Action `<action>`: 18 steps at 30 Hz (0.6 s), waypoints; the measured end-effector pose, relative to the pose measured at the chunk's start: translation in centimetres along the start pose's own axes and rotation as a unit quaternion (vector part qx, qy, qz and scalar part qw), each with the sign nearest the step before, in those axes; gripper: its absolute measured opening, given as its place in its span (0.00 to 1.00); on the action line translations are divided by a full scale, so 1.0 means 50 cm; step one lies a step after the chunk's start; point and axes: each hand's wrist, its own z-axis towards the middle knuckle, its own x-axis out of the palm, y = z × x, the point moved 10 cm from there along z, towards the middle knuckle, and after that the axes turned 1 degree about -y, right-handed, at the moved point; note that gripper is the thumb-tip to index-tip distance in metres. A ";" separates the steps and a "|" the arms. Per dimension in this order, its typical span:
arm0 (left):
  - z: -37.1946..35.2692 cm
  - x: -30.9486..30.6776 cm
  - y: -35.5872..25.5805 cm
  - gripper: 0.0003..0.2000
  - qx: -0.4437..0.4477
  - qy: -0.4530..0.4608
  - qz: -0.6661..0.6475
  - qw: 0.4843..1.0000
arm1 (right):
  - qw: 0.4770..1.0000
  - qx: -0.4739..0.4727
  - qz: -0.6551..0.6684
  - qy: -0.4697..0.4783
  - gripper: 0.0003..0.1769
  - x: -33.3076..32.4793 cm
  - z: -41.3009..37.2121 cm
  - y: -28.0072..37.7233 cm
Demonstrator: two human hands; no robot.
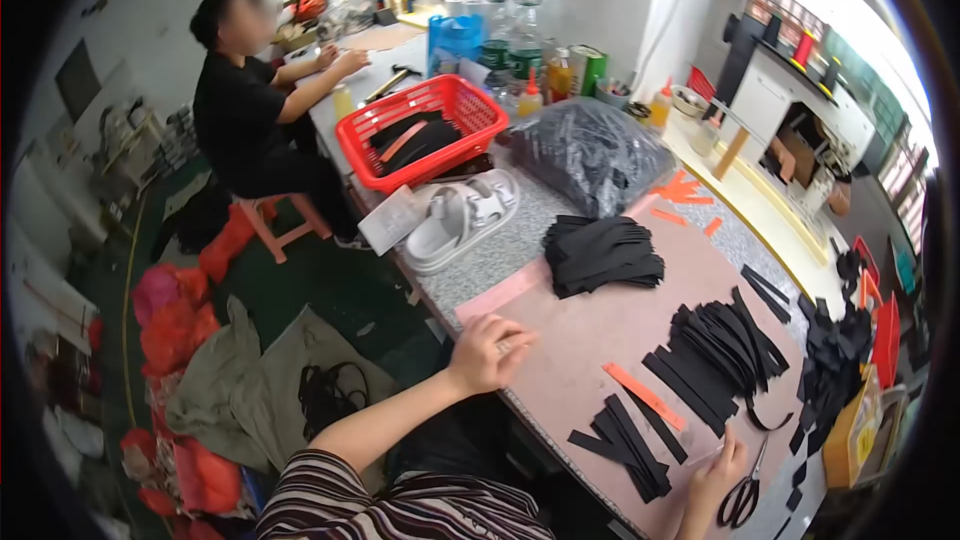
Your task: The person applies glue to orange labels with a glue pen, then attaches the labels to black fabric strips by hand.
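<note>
My left hand [492, 351] hovers at the near edge of the pink mat [570, 360], its fingers curled together; whether anything is between them is too small to tell. At the lower right, my right hand [718, 470] pinches something thin and pale beside the black scissors [741, 502]. Just beyond it lies a fanned pile of black strips [712, 350]. An orange strip [645, 397] and a smaller group of black strips [628, 448] lie between my hands. Farther back on the mat sits another stack of black strips [602, 255].
A red basket [425, 95] holds black pieces. Near it are grey sandals [462, 222] and a black plastic bag [595, 150]. Orange strips [683, 188] lie behind the mat. Another person [250, 110] sits at the table's far left. A yellow box [852, 430] stands right.
</note>
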 end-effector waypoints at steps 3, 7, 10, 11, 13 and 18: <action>0.002 -0.031 -0.003 0.16 -0.003 -0.066 -0.008 0.998 | 0.995 -0.062 -0.066 -0.051 0.34 -0.046 0.027 0.101; -0.008 -0.037 0.008 0.17 -0.023 -0.076 -0.017 0.997 | 0.987 -0.155 0.048 -0.017 0.24 -0.026 0.087 0.254; -0.022 -0.012 0.020 0.17 -0.037 -0.051 -0.013 0.998 | 0.968 -0.217 0.123 0.014 0.18 0.021 0.147 0.378; -0.022 -0.005 0.021 0.16 -0.046 -0.043 -0.012 0.998 | 0.962 -0.225 0.150 0.031 0.17 0.037 0.171 0.407; -0.022 -0.011 0.010 0.14 -0.057 -0.031 -0.024 0.998 | 0.949 -0.262 0.168 0.046 0.14 0.073 0.218 0.465; -0.095 -0.011 -0.006 0.21 -0.017 0.018 -0.022 0.999 | 0.929 -0.303 0.206 0.039 0.11 0.176 0.406 0.560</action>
